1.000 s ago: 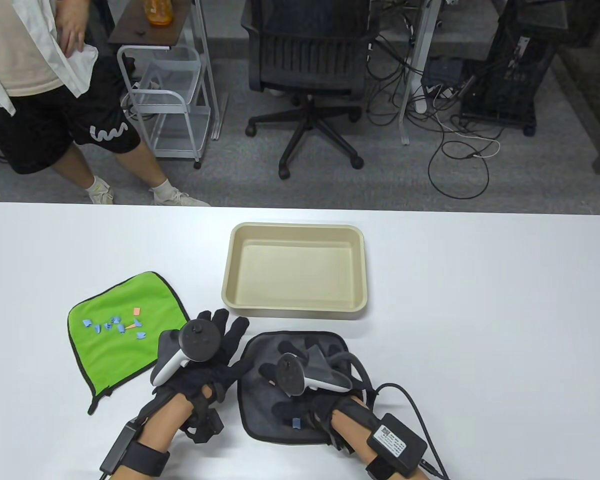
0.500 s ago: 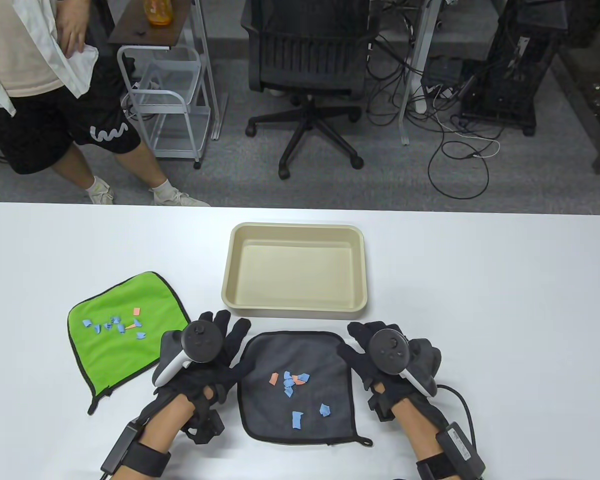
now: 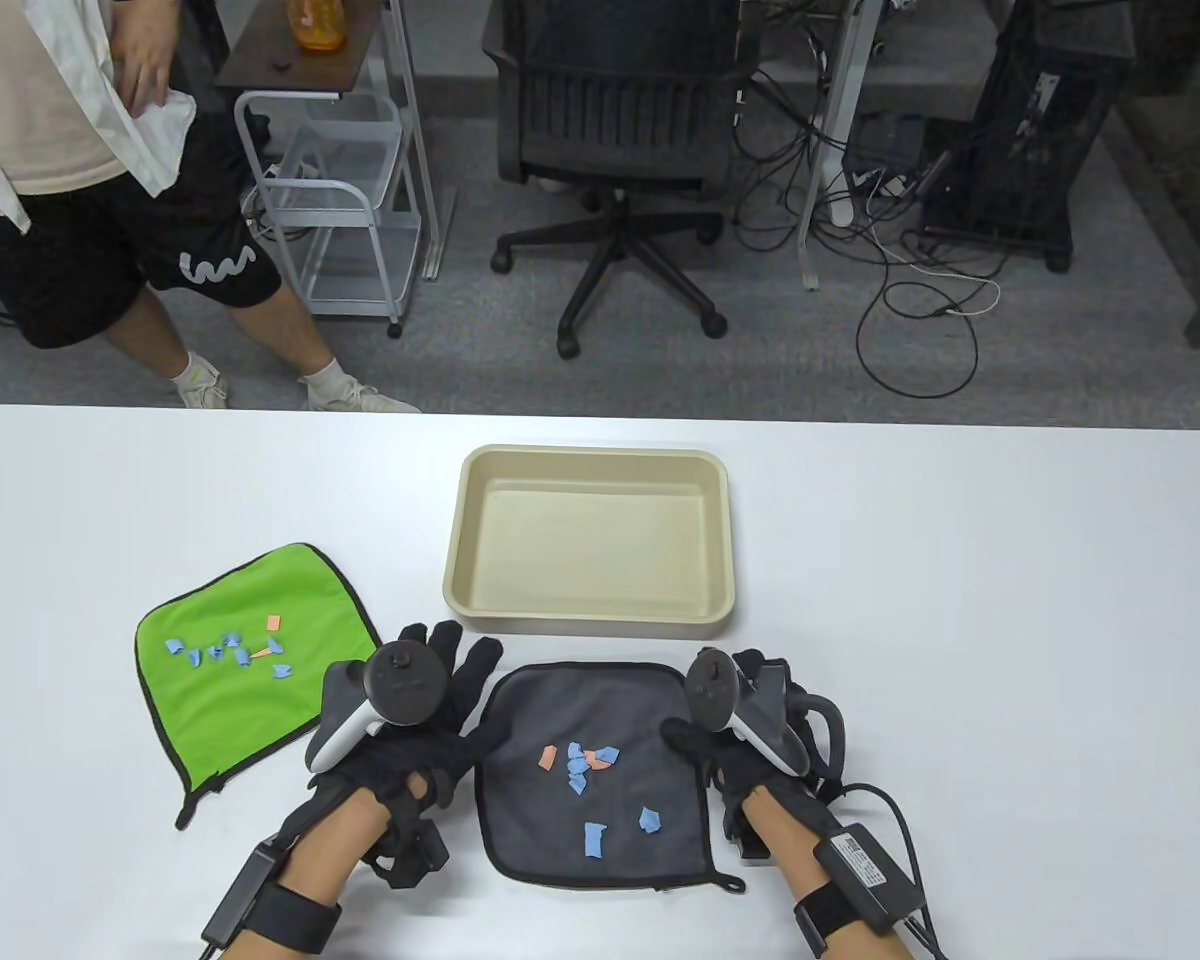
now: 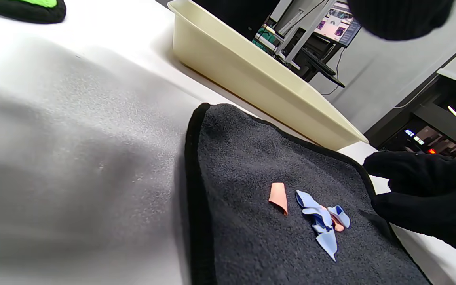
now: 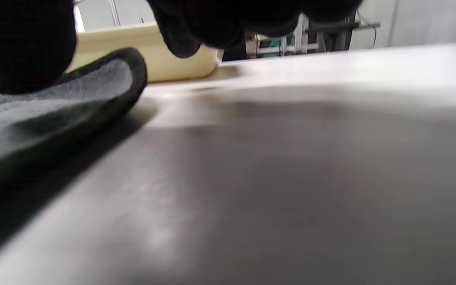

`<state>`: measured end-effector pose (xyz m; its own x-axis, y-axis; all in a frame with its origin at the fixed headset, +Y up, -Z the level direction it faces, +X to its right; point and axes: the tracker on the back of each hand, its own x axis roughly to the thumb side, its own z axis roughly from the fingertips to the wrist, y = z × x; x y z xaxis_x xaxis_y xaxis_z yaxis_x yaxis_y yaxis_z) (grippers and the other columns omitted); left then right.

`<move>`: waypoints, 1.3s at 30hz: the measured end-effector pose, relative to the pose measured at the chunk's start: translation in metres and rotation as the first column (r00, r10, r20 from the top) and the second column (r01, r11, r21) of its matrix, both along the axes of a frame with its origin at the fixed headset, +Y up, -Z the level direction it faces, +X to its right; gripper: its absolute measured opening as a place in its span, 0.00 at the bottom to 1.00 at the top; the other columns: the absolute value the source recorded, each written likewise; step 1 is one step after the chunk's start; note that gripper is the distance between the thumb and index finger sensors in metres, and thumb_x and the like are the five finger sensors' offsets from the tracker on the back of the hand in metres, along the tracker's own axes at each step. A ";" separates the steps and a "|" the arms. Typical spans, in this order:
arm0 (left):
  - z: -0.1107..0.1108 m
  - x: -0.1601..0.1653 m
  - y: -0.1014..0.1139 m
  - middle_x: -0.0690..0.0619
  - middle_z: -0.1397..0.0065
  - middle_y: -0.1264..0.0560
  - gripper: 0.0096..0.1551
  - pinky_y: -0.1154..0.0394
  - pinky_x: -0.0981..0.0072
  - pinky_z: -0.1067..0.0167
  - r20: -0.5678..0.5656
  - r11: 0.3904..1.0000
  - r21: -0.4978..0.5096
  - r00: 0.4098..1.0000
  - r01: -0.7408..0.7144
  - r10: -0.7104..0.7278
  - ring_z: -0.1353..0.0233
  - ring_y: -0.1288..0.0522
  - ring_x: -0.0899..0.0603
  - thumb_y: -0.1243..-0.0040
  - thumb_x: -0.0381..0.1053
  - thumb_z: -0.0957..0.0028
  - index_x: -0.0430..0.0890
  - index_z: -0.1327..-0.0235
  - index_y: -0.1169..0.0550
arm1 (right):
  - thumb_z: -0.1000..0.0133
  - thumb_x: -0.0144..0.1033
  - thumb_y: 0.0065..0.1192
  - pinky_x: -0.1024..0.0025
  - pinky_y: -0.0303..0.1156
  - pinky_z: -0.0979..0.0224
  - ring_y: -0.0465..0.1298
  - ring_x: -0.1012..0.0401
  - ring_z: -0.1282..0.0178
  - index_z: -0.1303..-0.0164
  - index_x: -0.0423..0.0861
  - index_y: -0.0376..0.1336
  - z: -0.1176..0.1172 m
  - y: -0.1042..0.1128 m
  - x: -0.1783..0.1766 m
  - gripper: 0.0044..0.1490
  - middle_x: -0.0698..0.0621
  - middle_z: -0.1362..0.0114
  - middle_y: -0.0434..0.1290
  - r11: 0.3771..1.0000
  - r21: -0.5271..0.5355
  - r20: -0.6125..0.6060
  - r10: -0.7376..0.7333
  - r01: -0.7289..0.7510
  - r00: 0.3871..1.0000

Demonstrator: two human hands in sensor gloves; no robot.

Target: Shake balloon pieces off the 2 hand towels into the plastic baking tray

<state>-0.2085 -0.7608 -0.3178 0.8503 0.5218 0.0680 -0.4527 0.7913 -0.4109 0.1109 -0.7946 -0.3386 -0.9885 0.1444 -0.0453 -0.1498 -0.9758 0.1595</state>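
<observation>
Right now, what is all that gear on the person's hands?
Both hands, left and right, wear black knit gloves. A grey-and-black tracker sits on each hand's back. Black wrist straps hold small black boxes with cables; forearms are bare.

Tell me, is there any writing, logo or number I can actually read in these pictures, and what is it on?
No text here can be read for certain.
White squiggle logo on the bystander's black shorts: letters not clear.
White label on the black box strapped to the right forearm: print too small.
Printing on the orange bottle on the cart: blurred.
Lit panel on the dark machine in the left wrist view: too small.
</observation>
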 end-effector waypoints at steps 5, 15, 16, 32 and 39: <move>0.000 0.000 -0.001 0.56 0.20 0.74 0.49 0.70 0.25 0.31 -0.003 1.000 -0.006 1.000 0.000 0.000 0.22 0.82 0.41 0.52 0.71 0.60 0.72 0.30 0.61 | 0.61 0.67 0.67 0.59 0.58 0.34 0.58 0.55 0.34 0.23 0.54 0.50 -0.002 -0.012 -0.004 0.58 0.53 0.31 0.58 0.994 -0.112 -0.004 0.007 -0.007 1.000; 0.001 0.002 -0.004 0.56 0.19 0.73 0.49 0.69 0.26 0.30 0.002 1.000 -0.011 1.000 0.024 -0.024 0.21 0.81 0.41 0.52 0.71 0.60 0.72 0.30 0.61 | 0.64 0.68 0.62 0.59 0.59 0.36 0.60 0.55 0.36 0.36 0.61 0.56 -0.001 -0.014 -0.004 0.46 0.55 0.35 0.60 0.991 -0.129 0.052 0.054 -0.047 0.997; 0.001 0.002 -0.004 0.56 0.19 0.73 0.49 0.68 0.26 0.29 0.008 1.000 -0.009 1.000 0.023 -0.023 0.20 0.80 0.41 0.52 0.71 0.60 0.71 0.30 0.61 | 0.64 0.68 0.62 0.60 0.60 0.36 0.61 0.55 0.36 0.40 0.63 0.57 -0.001 -0.013 -0.005 0.42 0.56 0.35 0.61 0.990 -0.128 0.056 0.059 -0.051 0.997; 0.001 0.002 -0.006 0.52 0.18 0.69 0.50 0.64 0.27 0.28 -0.045 0.998 0.000 0.997 0.059 -0.059 0.17 0.72 0.35 0.49 0.70 0.59 0.69 0.28 0.58 | 0.52 0.50 0.70 0.75 0.80 0.52 0.82 0.67 0.52 0.48 0.67 0.65 0.009 0.005 -0.016 0.23 0.61 0.37 0.75 0.985 -0.043 0.041 -0.167 0.169 0.985; -0.004 0.007 -0.016 0.47 0.18 0.60 0.53 0.49 0.38 0.27 -0.140 0.984 -0.008 0.974 0.178 -0.177 0.21 0.55 0.34 0.42 0.65 0.60 0.61 0.26 0.54 | 0.54 0.48 0.71 0.79 0.82 0.60 0.84 0.70 0.60 0.46 0.60 0.65 0.011 0.020 -0.015 0.25 0.58 0.41 0.78 0.965 -0.024 0.035 -0.261 0.262 0.965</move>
<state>-0.2017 -0.7767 -0.3215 0.9306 0.3617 -0.0556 -0.3574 0.8658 -0.3501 0.0955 -0.7749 -0.3275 -0.9145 0.3960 -0.0832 -0.4046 -0.8971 0.1773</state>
